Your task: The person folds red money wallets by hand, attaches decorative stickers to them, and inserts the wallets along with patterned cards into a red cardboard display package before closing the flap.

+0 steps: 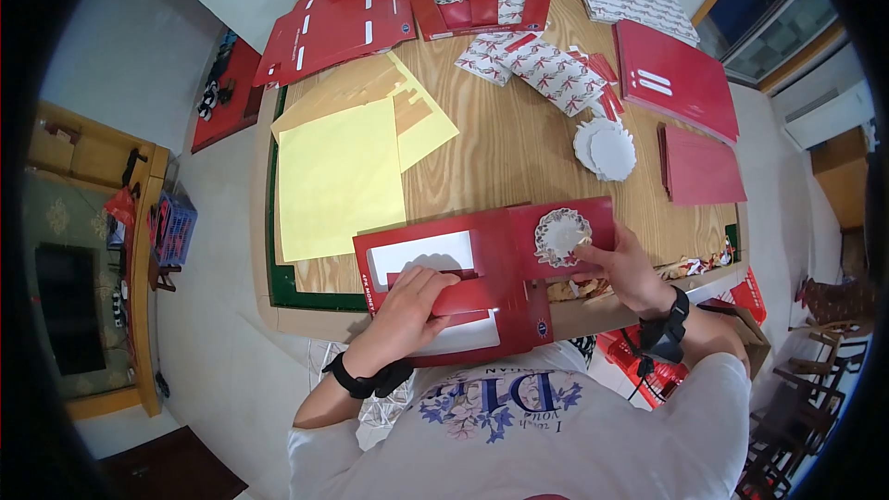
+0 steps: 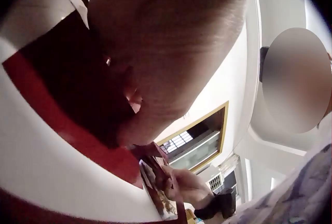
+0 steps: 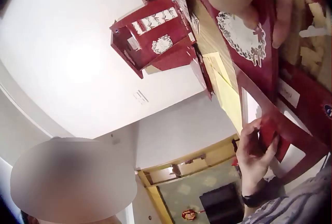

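Note:
An opened red cardboard sleeve [image 1: 505, 236] with window cut-outs lies at the table's near edge, white showing through its windows. My left hand [image 1: 407, 307] grips the sleeve's middle strip; in the right wrist view its thumb and fingers [image 3: 258, 143] are curled round that strip. At the sleeve's right end, my right hand [image 1: 630, 268] pinches a red card [image 1: 526, 230], thumb on top at the edge of a scalloped wreath cut-out [image 1: 561, 237]. The right fingers are partly hidden below the card. The same wreath [image 3: 239, 35] shows close up in the right wrist view.
Yellow sheets [image 1: 343, 181] lie at left, with red printed sleeves [image 1: 338, 28] behind. A red display box [image 1: 482, 0] stands at the back. Patterned cards [image 1: 551, 74], white scalloped cut-outs [image 1: 607, 150], red sleeves [image 1: 676, 79] and dark red envelopes [image 1: 704, 165] lie at right.

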### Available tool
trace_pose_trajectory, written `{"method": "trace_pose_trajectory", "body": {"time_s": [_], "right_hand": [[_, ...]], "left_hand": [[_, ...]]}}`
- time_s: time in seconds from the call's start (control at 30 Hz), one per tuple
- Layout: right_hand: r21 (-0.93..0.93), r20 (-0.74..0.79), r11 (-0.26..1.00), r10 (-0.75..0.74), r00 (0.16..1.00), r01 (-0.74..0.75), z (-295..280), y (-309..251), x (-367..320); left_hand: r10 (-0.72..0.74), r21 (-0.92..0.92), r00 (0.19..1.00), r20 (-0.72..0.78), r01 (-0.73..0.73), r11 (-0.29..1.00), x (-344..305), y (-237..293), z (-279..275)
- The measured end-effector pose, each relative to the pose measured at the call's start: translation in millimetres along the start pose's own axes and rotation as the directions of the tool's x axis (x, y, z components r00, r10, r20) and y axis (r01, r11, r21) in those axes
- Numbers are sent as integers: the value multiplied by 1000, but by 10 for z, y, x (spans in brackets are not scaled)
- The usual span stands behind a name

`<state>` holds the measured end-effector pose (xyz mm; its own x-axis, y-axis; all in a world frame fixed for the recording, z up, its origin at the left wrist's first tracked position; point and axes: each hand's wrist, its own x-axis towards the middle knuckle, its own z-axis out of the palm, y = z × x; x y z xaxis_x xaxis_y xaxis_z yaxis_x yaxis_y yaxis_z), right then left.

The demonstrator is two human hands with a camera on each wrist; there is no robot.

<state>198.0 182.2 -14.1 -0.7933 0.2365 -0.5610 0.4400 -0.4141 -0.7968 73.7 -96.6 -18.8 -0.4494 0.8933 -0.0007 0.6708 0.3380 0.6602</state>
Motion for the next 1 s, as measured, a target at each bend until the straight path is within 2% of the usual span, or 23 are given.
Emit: {"method": "trace_pose_trajectory", "body": {"time_s": [0.07,0.17,0.33,0.37,0.43,0.47,0.53,0.57,0.67,0.77,0.87,0.9,0.97,1.0], "right_hand": [[19,14,999,45,999,-46,-23,-8,10],[12,1,999,36,999,-36,-48,16,12],[-39,5,997,-70,998,70,-34,82,-6],[-54,10,995,-86,996,87,-23,76,-8],[13,19,1000,15,1000,-15,-24,4,-8],[45,28,997,64,998,-65,-25,-25,0],[-1,45,1000,28,999,-28,11,25,27],[-24,53,1000,10,999,-9,28,44,35],[-186,61,978,-80,995,90,45,42,40],[-170,44,985,9,999,-2,72,-24,29],[-206,69,978,29,997,-14,35,-30,54],[-296,83,945,-119,989,138,1,5,67],[-459,151,785,-392,908,416,-82,78,106],[-656,159,620,-444,882,430,-59,5,54]], "left_hand": [[0,-24,1000,12,0,1000,1,-22,-3],[18,-48,999,28,-17,999,8,-36,-22],[75,-36,997,26,-74,997,41,-51,-19],[0,-126,1000,3,0,992,46,-34,-15],[-156,-302,987,-26,141,943,60,22,-10],[-160,-349,987,-32,139,927,79,11,9],[-167,-443,985,-40,132,887,154,-12,38],[-154,-298,988,1,147,943,170,24,11],[-167,-314,986,-3,157,936,173,-15,73],[-277,-478,960,49,266,837,213,153,-15],[-43,-126,997,-65,35,991,185,110,140],[-12,-70,998,-65,7,998,175,113,147],[33,6,996,-80,-32,999,155,131,162],[53,43,995,-87,-49,998,144,139,171]]}}
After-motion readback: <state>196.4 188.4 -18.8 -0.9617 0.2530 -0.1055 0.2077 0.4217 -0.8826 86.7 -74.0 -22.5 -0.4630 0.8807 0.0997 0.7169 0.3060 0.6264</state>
